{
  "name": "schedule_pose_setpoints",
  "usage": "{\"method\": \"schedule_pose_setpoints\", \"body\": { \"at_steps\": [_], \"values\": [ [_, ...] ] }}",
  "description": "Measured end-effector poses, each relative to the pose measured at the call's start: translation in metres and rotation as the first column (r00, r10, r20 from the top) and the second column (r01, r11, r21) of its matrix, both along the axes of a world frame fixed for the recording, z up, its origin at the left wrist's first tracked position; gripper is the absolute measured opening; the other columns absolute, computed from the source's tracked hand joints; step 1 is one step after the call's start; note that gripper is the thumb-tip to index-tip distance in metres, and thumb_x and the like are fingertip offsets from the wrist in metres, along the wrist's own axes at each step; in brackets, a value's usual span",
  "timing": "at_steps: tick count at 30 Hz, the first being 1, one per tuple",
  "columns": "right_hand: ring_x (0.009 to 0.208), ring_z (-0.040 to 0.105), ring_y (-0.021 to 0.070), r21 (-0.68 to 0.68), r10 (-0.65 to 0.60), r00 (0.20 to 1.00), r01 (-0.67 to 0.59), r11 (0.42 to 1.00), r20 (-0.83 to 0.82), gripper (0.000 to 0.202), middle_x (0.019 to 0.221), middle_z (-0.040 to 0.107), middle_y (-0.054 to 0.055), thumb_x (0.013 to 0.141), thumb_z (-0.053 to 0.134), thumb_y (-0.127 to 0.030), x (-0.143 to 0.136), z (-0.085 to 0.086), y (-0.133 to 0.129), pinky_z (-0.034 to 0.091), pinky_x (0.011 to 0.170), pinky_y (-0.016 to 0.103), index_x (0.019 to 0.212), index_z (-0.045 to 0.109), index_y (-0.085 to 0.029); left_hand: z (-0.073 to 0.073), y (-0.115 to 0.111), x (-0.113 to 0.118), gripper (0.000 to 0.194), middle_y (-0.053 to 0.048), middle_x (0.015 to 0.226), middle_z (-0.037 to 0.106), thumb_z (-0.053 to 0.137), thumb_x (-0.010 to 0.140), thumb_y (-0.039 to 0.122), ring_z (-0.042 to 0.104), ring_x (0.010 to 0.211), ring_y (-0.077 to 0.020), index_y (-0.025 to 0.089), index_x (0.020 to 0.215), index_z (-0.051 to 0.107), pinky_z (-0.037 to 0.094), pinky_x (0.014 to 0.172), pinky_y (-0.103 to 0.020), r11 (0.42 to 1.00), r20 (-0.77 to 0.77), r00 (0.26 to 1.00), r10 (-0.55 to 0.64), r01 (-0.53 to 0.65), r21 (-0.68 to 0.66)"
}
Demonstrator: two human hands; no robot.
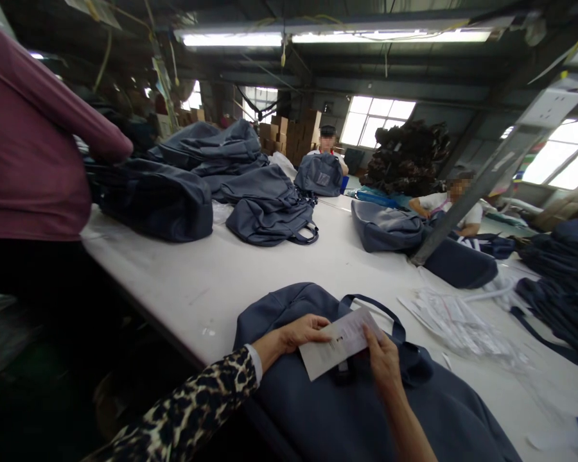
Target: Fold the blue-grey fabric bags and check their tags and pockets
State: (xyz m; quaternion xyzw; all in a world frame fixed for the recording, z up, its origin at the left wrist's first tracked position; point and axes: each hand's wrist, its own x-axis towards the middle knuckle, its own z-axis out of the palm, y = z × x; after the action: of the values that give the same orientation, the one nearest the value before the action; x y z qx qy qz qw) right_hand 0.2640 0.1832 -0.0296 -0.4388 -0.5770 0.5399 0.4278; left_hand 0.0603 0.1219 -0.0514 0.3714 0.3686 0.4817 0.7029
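Head view shows left hand [304, 332] and right hand [383, 359] pinching printed paper [327, 357] over a dark-blue bag [325, 414] on the tabletop [187, 282].

card [325, 351] over bag [341, 417] | bag on table [183, 276] | plastic packets [455, 321] right of bag

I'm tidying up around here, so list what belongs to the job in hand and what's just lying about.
In hand:
printed paper, held by the left hand and right hand
dark blue bag beneath it

Apparently just lying about:
piled bags farther up the table
clear plastic packets at right
cardboard boxes in the background
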Motion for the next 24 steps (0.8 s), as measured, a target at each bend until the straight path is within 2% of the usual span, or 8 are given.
{"method": "schedule_pose_setpoints", "body": {
  "at_steps": [4, 8, 11, 13, 16, 19, 22, 24],
  "values": [
    [0.058, 0.064, 0.0248, -0.052, -0.002, 0.999, 0.0, 0.999, -0.049, 0.062, 0.069, 0.07, 0.008, 0.07, 0.068, -0.07, 0.002, 0.003, -0.001, 0.053, 0.051, 0.036, 0.096, 0.073, -0.014, 0.012, -0.002, -0.002, 0.055, -0.012, 0.097, 0.073, 0.079, 0.07, 0.057, 0.068, 0.075, -0.0182, 0.012, 0.102, 0.071, 0.052, 0.07, -0.026, 0.994, 0.087, 0.995, -0.058, 0.065, -0.087],
    [0.058, 0.063, 0.0231, 0.093, -0.039, 0.998, 0.044, 0.995, -0.056, 0.061, 0.065, 0.068, 0.005, 0.075, 0.061, -0.072, -0.002, 0.014, -0.012, 0.052, 0.052, 0.034, 0.094, 0.072, -0.015, 0.025, -0.011, 0.005, 0.061, -0.011, 0.098, 0.074, 0.064, 0.077, 0.069, 0.07, 0.084, -0.0216, 0.015, 0.106, 0.07, 0.053, 0.072, -0.027, 0.982, 0.173, 0.98, -0.095, 0.121, -0.146],
    [0.062, 0.061, 0.0201, 0.292, -0.102, 0.995, 0.1, 0.951, -0.009, 0.052, 0.07, 0.068, 0.003, 0.085, 0.054, -0.066, -0.004, 0.024, -0.02, 0.051, 0.056, 0.031, 0.087, 0.072, -0.017, 0.02, -0.011, 0.01, 0.054, -0.009, 0.099, 0.074, 0.075, 0.072, 0.06, 0.069, 0.091, -0.0249, 0.017, 0.104, 0.071, 0.054, 0.076, -0.028, 0.995, -0.03, 0.999, -0.026, 0.023, -0.097],
    [0.067, 0.063, 0.0193, 0.401, -0.136, 0.99, 0.108, 0.91, 0.042, 0.043, 0.074, 0.069, 0.001, 0.09, 0.051, -0.057, -0.006, 0.025, -0.027, 0.051, 0.062, 0.029, 0.085, 0.074, -0.021, 0.011, -0.006, 0.01, 0.055, -0.008, 0.091, 0.075, 0.08, 0.063, 0.06, 0.069, 0.082, -0.0276, 0.017, 0.096, 0.073, 0.055, 0.067, -0.03, 0.998, -0.191, 0.981, 0.027, -0.039, -0.059],
    [0.083, 0.067, 0.0207, 0.623, -0.155, 0.953, -0.044, 0.781, 0.261, 0.028, 0.092, 0.074, -0.001, 0.092, 0.053, -0.047, -0.012, 0.015, -0.044, 0.052, 0.079, 0.032, 0.099, 0.074, -0.031, -0.002, 0.002, 0.003, 0.052, -0.007, 0.088, 0.075, 0.083, 0.05, 0.059, 0.068, 0.087, -0.0342, 0.02, 0.082, 0.075, 0.058, 0.071, -0.038, 0.99, -0.314, 0.939, 0.138, -0.143, 0.006],
    [0.098, 0.065, 0.0241, 0.724, -0.265, 0.773, -0.333, 0.604, 0.576, 0.034, 0.115, 0.07, 0.0, 0.088, 0.056, -0.044, -0.019, -0.006, -0.06, 0.053, 0.086, 0.037, 0.12, 0.065, -0.037, -0.011, 0.006, -0.007, 0.045, -0.004, 0.088, 0.075, 0.084, 0.038, 0.052, 0.065, 0.1, -0.0395, 0.026, 0.073, 0.072, 0.059, 0.084, -0.044, 0.968, -0.338, 0.907, 0.25, -0.229, 0.1],
    [0.114, 0.058, 0.028, 0.682, -0.315, 0.642, -0.467, 0.563, 0.699, 0.055, 0.132, 0.061, 0.004, 0.082, 0.064, -0.055, -0.022, -0.017, -0.071, 0.052, 0.092, 0.043, 0.132, 0.055, -0.034, -0.011, 0.006, -0.011, 0.05, -0.002, 0.091, 0.076, 0.084, 0.038, 0.051, 0.067, 0.097, -0.0386, 0.03, 0.082, 0.072, 0.061, 0.077, -0.044, 0.966, -0.323, 0.911, 0.257, -0.25, 0.064],
    [0.125, 0.051, 0.0279, 0.674, -0.263, 0.664, -0.493, 0.551, 0.7, 0.064, 0.14, 0.055, 0.004, 0.079, 0.065, -0.064, -0.022, -0.013, -0.077, 0.047, 0.101, 0.044, 0.135, 0.053, -0.035, -0.005, 0.002, -0.009, 0.053, -0.004, 0.091, 0.076, 0.084, 0.043, 0.053, 0.069, 0.085, -0.0352, 0.026, 0.087, 0.072, 0.061, 0.067, -0.041, 0.976, -0.286, 0.938, 0.195, -0.213, -0.033]
  ]
}}
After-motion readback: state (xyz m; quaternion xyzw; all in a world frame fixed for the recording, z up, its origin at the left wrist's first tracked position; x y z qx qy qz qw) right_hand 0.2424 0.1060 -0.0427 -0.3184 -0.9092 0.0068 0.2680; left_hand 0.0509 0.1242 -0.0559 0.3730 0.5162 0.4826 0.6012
